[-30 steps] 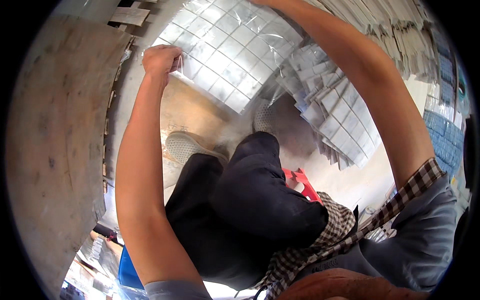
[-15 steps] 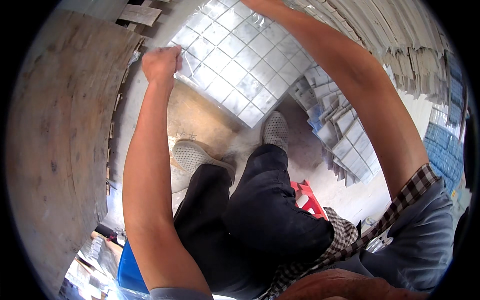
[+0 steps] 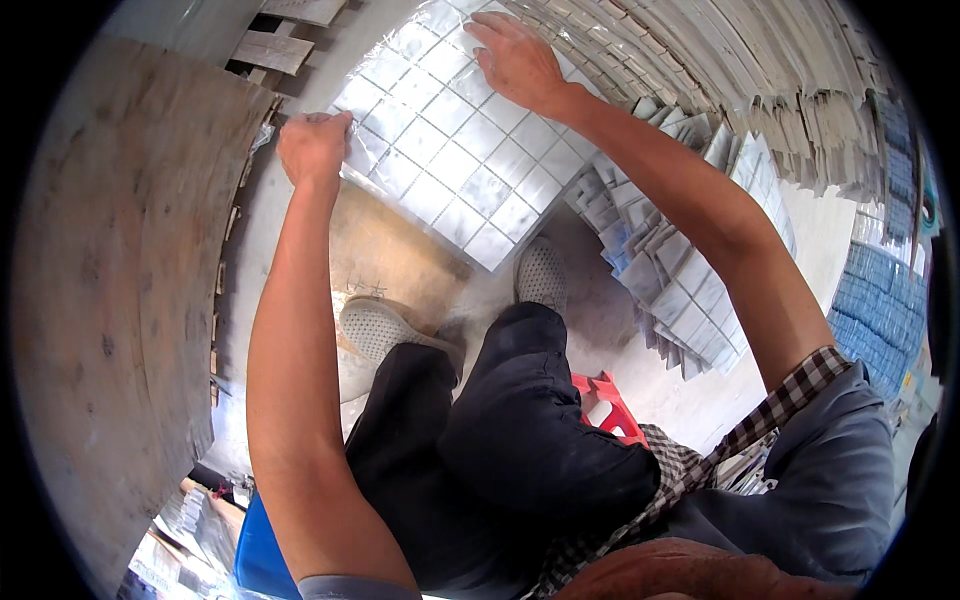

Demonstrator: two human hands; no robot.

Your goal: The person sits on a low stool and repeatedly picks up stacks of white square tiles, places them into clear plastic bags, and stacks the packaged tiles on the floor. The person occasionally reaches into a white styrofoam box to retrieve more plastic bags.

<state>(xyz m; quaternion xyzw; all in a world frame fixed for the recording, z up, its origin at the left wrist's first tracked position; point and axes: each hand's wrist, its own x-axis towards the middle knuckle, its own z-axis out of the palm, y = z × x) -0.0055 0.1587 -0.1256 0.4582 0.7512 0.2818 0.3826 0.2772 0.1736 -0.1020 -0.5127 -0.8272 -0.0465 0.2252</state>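
A sheet of square white-grey marble mosaic tiles [image 3: 455,150] lies ahead of my feet, with shiny clear plastic film [image 3: 362,150] over its surface. My left hand [image 3: 312,148] is closed at the sheet's left corner, its thumb and fingers pinching the edge of the film. Over the far right part of the sheet, my right hand [image 3: 515,62] is open, palm down with fingers spread, on or just above the film. Below the sheet, a brown board or cardboard surface [image 3: 385,225] shows.
Loose stacked mosaic sheets [image 3: 665,255] lean at the right. Behind them stand tall rows of packed sheets [image 3: 780,60], with blue mosaic stacks [image 3: 875,310] farther right. A large wooden board [image 3: 120,250] fills the left. A red plastic stool [image 3: 612,405] is beside my leg; wooden pallet slats [image 3: 272,52] lie far left.
My right hand has come back from the top edge toward me, and its spread fingers now show over the tiles. My left hand stays closed at the left corner, slightly lower in the view.
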